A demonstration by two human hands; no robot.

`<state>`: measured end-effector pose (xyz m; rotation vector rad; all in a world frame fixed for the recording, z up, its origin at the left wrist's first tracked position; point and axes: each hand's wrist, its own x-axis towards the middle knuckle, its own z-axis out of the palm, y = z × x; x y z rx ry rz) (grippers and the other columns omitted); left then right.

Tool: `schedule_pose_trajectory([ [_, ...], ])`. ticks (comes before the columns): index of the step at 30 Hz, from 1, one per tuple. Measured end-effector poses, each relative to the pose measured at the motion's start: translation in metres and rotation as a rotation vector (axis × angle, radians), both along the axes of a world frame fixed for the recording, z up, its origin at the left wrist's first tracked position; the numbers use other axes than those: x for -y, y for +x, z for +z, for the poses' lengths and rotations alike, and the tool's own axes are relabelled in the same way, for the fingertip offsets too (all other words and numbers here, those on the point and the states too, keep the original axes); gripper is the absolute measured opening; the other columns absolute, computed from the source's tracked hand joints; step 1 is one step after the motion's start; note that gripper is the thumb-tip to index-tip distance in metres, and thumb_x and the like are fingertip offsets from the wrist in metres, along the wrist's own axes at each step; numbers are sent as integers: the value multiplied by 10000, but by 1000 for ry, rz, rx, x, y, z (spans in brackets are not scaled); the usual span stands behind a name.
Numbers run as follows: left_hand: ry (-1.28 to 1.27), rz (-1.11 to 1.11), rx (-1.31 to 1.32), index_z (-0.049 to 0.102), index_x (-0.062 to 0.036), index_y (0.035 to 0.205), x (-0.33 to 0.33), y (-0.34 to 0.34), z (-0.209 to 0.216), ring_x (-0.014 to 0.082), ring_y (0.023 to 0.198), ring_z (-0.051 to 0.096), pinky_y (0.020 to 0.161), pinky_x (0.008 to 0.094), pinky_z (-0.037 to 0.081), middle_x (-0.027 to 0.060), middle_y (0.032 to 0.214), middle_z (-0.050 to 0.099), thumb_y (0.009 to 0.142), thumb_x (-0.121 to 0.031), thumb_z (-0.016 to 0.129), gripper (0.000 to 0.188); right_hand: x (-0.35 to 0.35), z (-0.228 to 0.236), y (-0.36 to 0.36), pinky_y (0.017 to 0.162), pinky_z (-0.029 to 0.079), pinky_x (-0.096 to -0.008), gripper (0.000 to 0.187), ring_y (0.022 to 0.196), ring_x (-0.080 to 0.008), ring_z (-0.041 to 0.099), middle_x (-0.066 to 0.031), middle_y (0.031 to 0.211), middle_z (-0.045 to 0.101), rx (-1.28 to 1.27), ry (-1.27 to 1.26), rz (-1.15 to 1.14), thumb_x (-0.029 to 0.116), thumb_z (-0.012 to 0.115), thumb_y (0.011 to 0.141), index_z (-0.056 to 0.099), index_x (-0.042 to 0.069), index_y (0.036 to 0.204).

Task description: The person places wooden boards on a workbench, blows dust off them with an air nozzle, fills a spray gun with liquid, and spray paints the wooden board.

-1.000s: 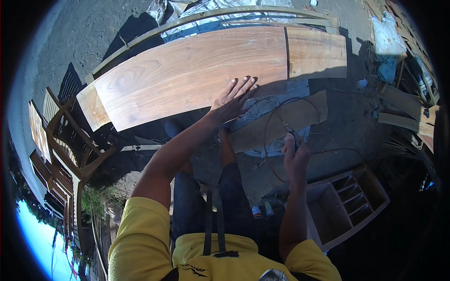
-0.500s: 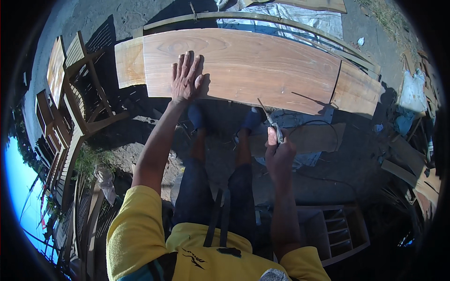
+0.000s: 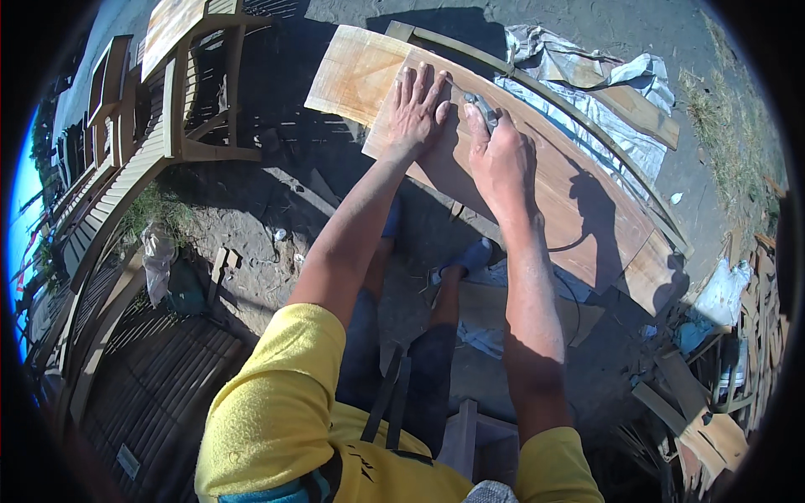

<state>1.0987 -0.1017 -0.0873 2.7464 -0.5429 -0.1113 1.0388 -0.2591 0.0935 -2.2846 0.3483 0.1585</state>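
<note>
A wide reddish wooden board (image 3: 558, 172) lies slantwise before me over paler planks, one of which, a pale plank (image 3: 352, 75), shows at its far left end. My left hand (image 3: 413, 113) rests flat on that end of the board, fingers apart. Close to its right, my right hand (image 3: 506, 163) grips what looks like an air blow gun (image 3: 480, 109), silvery with a thin nozzle. The nozzle points toward the left hand's fingertips. A dark hose (image 3: 579, 243) trails below the right hand across the board.
Slatted wooden furniture (image 3: 172, 109) stands at the left. A curved wooden rail (image 3: 570, 101) runs along the board's far side, with white sheeting (image 3: 629, 126) beyond. Wood scraps (image 3: 704, 427) are heaped at the right. A wooden cabinet frame (image 3: 465, 436) stands near my legs.
My right hand has brought the blow gun from the board's near side up over its left end, beside my left hand. The view has turned, so the board now slants down to the right.
</note>
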Motion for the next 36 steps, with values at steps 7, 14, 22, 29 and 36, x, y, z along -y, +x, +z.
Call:
schedule_pose_trajectory([
  [7, -177, 193, -160, 260, -49, 1654, -126, -113, 9, 394, 1595, 227, 1281, 535, 232, 212, 1727, 211, 1045, -205, 516, 679, -59, 15, -23, 658, 580, -535, 454, 764, -478, 726, -303, 766, 700, -188, 2, 302, 392, 555, 1081, 638, -44, 982],
  [14, -65, 29, -106, 239, -98, 1675, -42, -96, 12, 415, 1605, 174, 1283, 582, 168, 197, 1741, 186, 1065, -375, 512, 723, 11, 7, -129, 607, 530, -500, 375, 666, -424, 700, -212, 678, 669, -158, 52, -366, 365, 592, 1078, 637, 5, 981],
  [22, -91, -380, 104, 349, -171, 1644, 173, -29, -39, 365, 1605, 194, 1289, 577, 147, 141, 1703, 311, 1062, -494, 488, 680, 153, -35, -130, 673, 523, -434, 387, 649, -316, 703, -158, 662, 658, -108, -249, -498, 357, 558, 1088, 716, 6, 1048],
  [29, -197, -807, 92, 305, -235, 1663, 333, -155, -38, 328, 1609, 192, 1286, 566, 183, 93, 1748, 210, 1046, -547, 488, 715, 298, -6, -256, 674, 530, -412, 529, 637, -266, 697, -154, 661, 676, -317, -358, -903, 446, 544, 1087, 728, -41, 996],
  [36, -46, -1325, -76, 269, -212, 1667, 306, -288, -21, 245, 1628, 139, 1331, 475, 154, 45, 1765, 151, 955, -341, 658, 822, 216, 10, -387, 601, 519, -402, 395, 604, -230, 688, -122, 653, 660, -385, 104, -860, 349, 591, 1084, 695, -22, 999],
])
